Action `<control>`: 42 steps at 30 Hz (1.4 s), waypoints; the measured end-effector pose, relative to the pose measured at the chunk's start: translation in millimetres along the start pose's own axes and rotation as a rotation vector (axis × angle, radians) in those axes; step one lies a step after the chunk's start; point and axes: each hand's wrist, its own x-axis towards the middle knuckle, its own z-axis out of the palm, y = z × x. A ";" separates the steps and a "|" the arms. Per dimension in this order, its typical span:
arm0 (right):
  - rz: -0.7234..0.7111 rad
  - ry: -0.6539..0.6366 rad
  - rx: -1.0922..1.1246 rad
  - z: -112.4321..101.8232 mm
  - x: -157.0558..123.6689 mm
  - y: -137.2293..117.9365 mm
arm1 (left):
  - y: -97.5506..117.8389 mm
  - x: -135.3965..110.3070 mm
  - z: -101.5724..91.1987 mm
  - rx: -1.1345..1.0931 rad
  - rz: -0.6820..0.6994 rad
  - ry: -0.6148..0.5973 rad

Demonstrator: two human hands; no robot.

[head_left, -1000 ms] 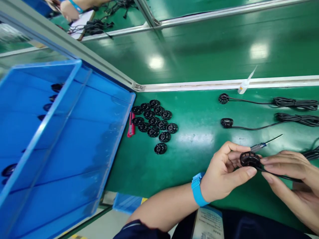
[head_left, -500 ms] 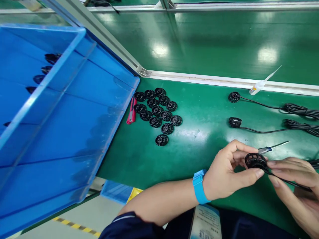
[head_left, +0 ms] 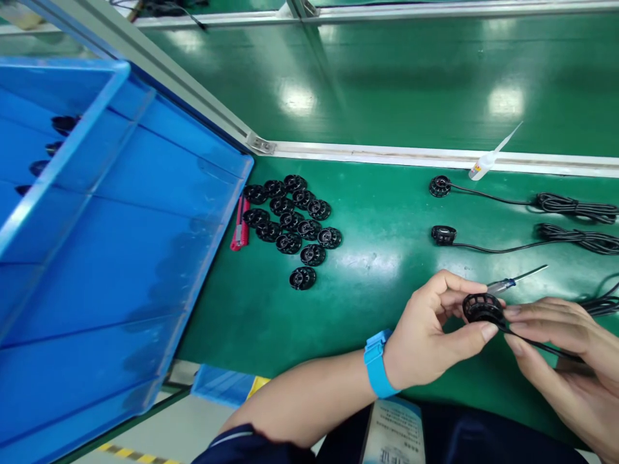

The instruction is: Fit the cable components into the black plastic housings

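My left hand (head_left: pixel 438 332), with a blue strap at the wrist, pinches a round black slotted plastic housing (head_left: pixel 482 308) between thumb and fingers. A black cable (head_left: pixel 536 345) runs from the housing to the right. Closed on that cable close to the housing is my right hand (head_left: pixel 565 348). Just behind the housing lies a screwdriver (head_left: pixel 503 285) with a clear-blue handle, partly hidden by my left fingers. Farther back, two similar black housings, one upper (head_left: pixel 440 186) and one lower (head_left: pixel 443 235), rest on the green mat, each with its own cable.
Several loose black round parts (head_left: pixel 291 221) lie in a group left of centre, beside a red utility knife (head_left: pixel 240 225). A large tilted blue bin (head_left: pixel 120 258) fills the left. A white dropper bottle (head_left: pixel 483 165) leans at the back rail. Coiled cables (head_left: pixel 575 206) lie right.
The whole scene has shifted slightly left in view as the camera turned. Both hands keep the same hold on the housing and its cable.
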 end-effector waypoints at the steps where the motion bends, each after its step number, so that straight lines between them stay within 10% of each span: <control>1: 0.001 0.002 0.007 0.2 1.8 -1.3 | -0.8 0.3 -0.5 -0.021 -0.012 0.001; 28: -0.043 -0.011 0.060 4.7 8.9 -3.2 | -0.6 3.9 1.5 -0.107 -0.101 0.074; 42: -0.033 0.026 0.056 -0.3 12.3 -10.7 | -2.8 2.6 -5.9 -0.201 -0.045 -0.108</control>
